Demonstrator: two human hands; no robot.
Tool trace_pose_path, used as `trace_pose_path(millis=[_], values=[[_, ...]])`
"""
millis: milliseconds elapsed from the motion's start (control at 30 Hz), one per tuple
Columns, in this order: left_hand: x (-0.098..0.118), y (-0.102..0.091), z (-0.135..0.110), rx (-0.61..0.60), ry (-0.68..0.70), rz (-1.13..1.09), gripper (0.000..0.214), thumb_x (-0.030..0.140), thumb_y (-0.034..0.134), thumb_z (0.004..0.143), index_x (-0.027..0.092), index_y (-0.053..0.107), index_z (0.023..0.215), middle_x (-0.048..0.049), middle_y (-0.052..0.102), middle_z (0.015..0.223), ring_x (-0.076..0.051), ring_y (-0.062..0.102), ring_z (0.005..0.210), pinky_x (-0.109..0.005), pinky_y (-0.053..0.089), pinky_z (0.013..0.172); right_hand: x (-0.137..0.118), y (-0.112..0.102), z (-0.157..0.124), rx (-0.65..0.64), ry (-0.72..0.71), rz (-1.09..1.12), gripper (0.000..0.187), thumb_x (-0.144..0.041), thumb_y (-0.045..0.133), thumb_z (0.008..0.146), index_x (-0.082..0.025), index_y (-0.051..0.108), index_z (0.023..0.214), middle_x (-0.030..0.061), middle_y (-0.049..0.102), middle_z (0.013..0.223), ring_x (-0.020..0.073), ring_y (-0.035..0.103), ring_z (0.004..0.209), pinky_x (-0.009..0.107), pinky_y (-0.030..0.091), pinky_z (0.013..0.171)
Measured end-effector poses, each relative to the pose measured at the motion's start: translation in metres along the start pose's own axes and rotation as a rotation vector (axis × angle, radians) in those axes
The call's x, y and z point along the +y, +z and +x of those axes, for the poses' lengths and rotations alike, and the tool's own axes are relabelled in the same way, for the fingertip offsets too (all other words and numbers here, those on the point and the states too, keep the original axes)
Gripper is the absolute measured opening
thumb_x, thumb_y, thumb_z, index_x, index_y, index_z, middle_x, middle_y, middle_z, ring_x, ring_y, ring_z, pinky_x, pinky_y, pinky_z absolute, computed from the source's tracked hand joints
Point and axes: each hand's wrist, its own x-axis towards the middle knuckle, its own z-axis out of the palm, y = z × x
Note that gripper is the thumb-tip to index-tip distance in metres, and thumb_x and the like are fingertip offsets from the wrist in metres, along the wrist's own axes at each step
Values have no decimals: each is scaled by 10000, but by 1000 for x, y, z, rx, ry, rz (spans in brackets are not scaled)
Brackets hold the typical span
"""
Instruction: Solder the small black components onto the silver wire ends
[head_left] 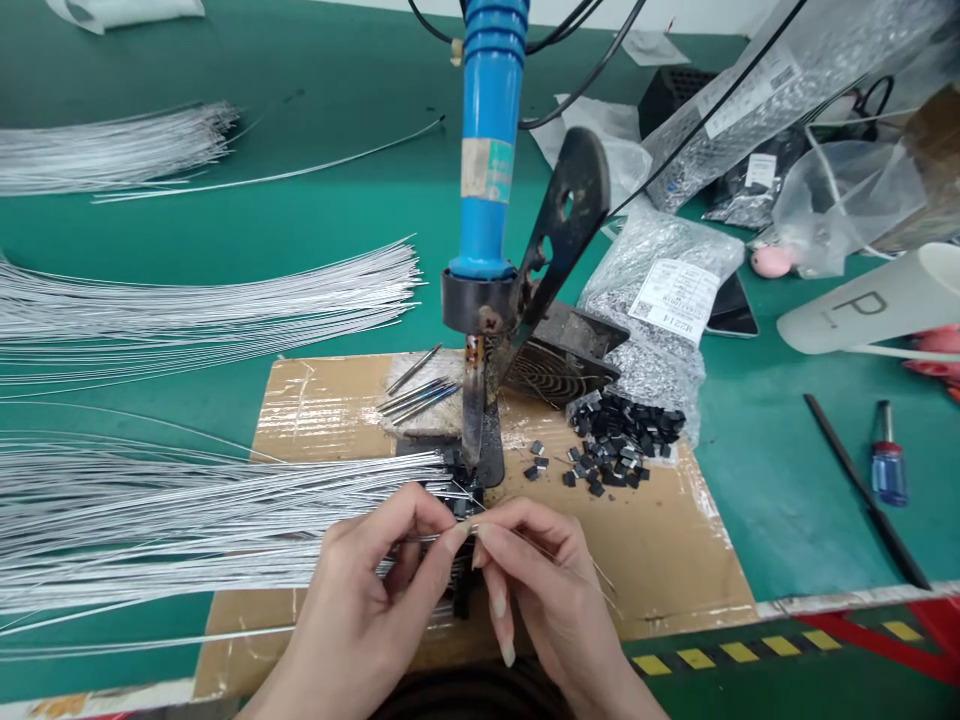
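Observation:
My left hand is closed in a pinch at the end of a thin grey wire, beside the near wire bundle. Fingertips almost touching it, my right hand pinches at the same spot; fine strands stick out past its knuckles. What exactly lies between the right fingertips is too small to make out. Just beyond both hands, a soldering iron with a blue handle points straight down in a black stand. Under its tip is a black holder, partly hidden by my fingers.
Small black connectors spill from a bubble-wrap bag onto the cardboard. Spare iron tips lie left of the stand, a fan behind it. Another wire bundle, a screwdriver and a paper cup are around.

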Motion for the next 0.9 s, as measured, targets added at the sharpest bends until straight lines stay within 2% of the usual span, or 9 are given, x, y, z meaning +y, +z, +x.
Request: trace_pose_path(millis=[300,500,600,900], values=[[2,-1,0,-34,-21,-16,231,285,582,1030,249,642,809,78,494,575,-113,388,497,-231,290,466,-5,1,0,10,19,-13,274,-389,863,857,-149,780,754,-25,646,513,59,536,316,122,382,323],[12,5,-1,64,-124,-106,248,319,607,998,244,644,764,64,500,569,-126,362,519,-269,266,498,-6,3,-1,23,21,-1,281,-385,855,870,-147,773,745,-26,647,514,51,536,318,114,405,337],[14,7,-1,75,-155,-149,256,345,609,1000,242,645,769,57,522,583,-127,375,529,-271,284,513,-4,3,-1,20,14,17,259,-391,846,881,-153,797,792,-16,674,568,51,550,332,116,433,339],[8,11,-3,114,-134,-143,234,292,597,1004,233,655,786,51,556,628,-121,408,539,-259,321,526,-1,9,1,36,-27,87,219,-377,866,860,-164,835,816,-15,688,615,31,528,317,104,451,323]])
